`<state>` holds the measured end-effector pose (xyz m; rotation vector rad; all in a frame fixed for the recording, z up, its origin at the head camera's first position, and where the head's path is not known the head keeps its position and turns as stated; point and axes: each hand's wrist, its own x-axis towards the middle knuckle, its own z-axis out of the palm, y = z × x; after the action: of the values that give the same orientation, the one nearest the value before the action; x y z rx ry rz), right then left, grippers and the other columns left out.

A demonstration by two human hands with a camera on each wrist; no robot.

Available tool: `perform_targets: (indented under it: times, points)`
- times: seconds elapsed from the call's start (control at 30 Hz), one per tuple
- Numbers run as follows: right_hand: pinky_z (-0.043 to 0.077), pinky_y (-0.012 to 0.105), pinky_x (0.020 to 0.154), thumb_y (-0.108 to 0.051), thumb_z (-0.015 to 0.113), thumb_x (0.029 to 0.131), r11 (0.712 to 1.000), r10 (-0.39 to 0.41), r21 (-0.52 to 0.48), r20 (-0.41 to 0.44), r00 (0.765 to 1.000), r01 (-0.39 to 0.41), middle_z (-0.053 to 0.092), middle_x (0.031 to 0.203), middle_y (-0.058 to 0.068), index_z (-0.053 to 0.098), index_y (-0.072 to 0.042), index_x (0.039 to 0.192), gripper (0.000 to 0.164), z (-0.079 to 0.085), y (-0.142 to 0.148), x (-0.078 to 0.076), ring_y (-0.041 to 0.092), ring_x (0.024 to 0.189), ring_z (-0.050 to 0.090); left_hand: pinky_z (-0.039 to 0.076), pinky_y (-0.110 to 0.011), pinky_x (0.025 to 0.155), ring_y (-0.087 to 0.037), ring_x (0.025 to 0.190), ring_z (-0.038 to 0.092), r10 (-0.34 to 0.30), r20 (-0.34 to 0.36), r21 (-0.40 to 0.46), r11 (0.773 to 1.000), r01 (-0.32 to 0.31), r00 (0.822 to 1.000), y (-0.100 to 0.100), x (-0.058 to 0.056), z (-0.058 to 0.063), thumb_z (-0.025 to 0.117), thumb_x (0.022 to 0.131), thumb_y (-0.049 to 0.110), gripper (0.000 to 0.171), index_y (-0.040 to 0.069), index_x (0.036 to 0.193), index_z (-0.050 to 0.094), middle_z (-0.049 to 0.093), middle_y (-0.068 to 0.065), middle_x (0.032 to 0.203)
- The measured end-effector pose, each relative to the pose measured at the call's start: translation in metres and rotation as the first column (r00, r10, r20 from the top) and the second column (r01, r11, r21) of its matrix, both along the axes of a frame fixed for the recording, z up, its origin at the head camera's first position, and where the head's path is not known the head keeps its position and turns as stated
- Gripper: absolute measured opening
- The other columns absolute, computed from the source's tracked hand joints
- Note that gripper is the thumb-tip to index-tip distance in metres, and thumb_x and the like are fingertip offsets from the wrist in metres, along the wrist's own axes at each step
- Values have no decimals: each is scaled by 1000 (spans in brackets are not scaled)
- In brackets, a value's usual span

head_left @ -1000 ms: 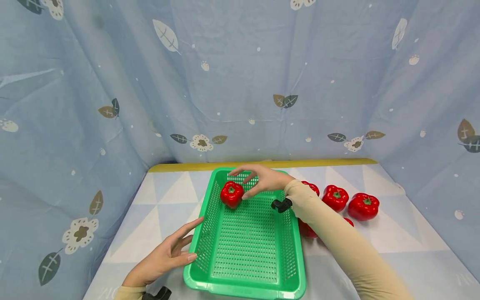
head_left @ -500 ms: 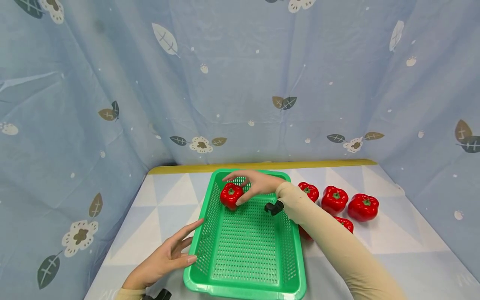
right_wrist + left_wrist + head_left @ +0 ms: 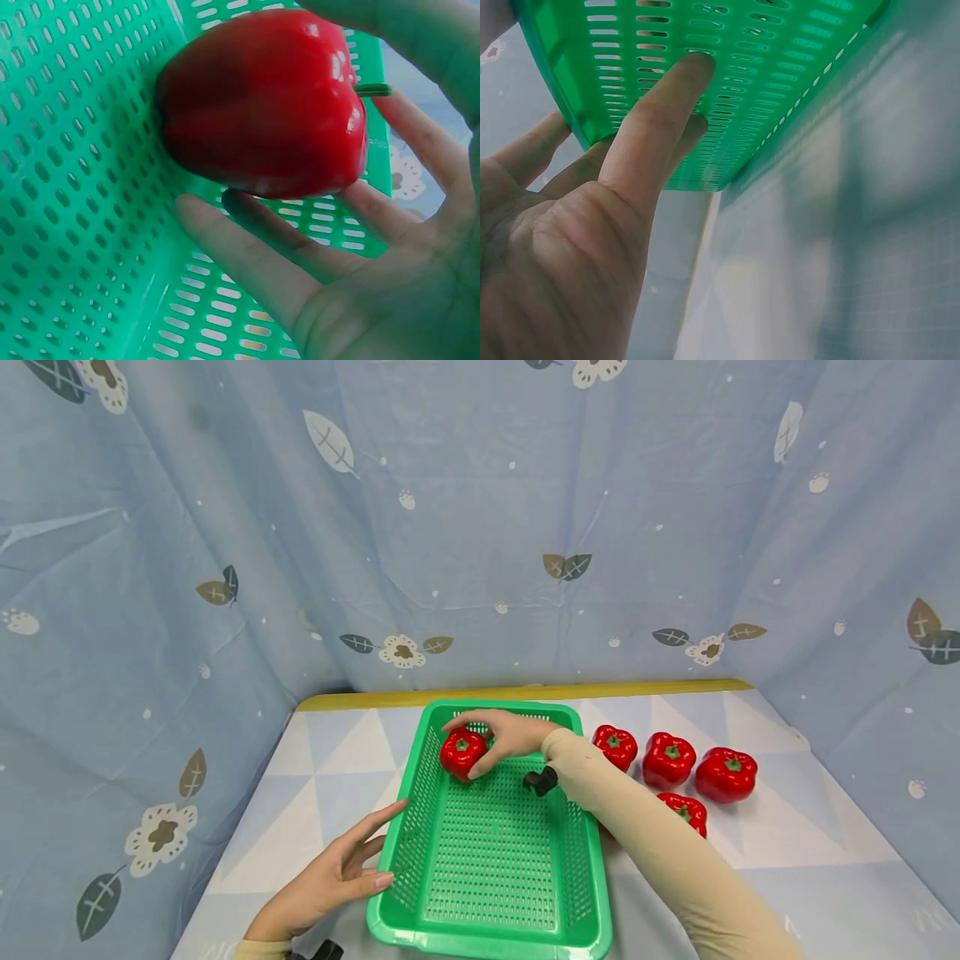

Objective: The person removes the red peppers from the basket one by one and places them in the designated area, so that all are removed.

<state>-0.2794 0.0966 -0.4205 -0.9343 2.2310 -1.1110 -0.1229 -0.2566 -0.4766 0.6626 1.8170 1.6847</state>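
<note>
A red bell pepper [image 3: 458, 756] with a green stem sits in the far left corner of a green perforated plastic basket [image 3: 491, 943]. My right hand [image 3: 516, 732] reaches over it, thumb on the near side and forefinger on the far side. In the right wrist view, the fingers [image 3: 247, 251] spread loosely alongside the bell pepper, with a gap at the foremost fingertip. My left hand [image 3: 318, 885] is at the basket's left side, fingers extended. Seen from the left wrist, its fingertips [image 3: 697, 69] rest against the slotted outer wall.
Right of the basket lie several more red bell peppers [image 3: 669, 761], one partly covered by the right sleeve [image 3: 645, 818]. The table [image 3: 337, 810] has a patterned cover and a yellow far edge [image 3: 382, 699]. A blue printed curtain [image 3: 480, 527] surrounds it at the back and sides.
My right hand has moved left and slightly down from beside the bell pepper to around it. The left hand and the basket have stayed in place.
</note>
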Motion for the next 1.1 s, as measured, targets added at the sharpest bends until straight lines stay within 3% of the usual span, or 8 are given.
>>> perform_targets:
  times: [0.23,0.53,0.83,1.1]
  points:
    - [57,38,104,-21,93,89,999,-25,38,-17,1000,25,52,158,1,57,-23,159,79,-8,-8,1,25,139,52,46,-40,121,-66,158,1,-5,6,15,1000,5,1000,0,1,-1,57,114,6,78,30,177,19,-2,-13,183]
    - [58,37,101,-16,93,89,997,-55,52,-43,998,57,56,152,1,60,-22,155,74,-11,-12,0,24,133,56,37,-52,127,-64,159,0,-17,13,14,1000,17,1000,0,-1,-2,54,115,7,77,31,177,17,-3,-11,183]
    - [59,38,100,-13,94,87,996,-65,53,-58,996,68,59,150,2,63,-22,151,71,-11,-16,0,26,132,57,47,-36,120,-65,158,-4,-20,21,37,999,19,1000,-1,0,-1,55,114,5,78,29,178,16,-6,-13,183]
    - [59,37,99,-12,95,86,996,-69,46,-72,995,73,59,148,2,63,-23,150,73,-11,-16,2,26,130,59,50,-38,116,-66,158,-3,-22,9,53,998,21,1000,0,-1,-1,56,113,3,79,25,178,16,-5,-16,182]
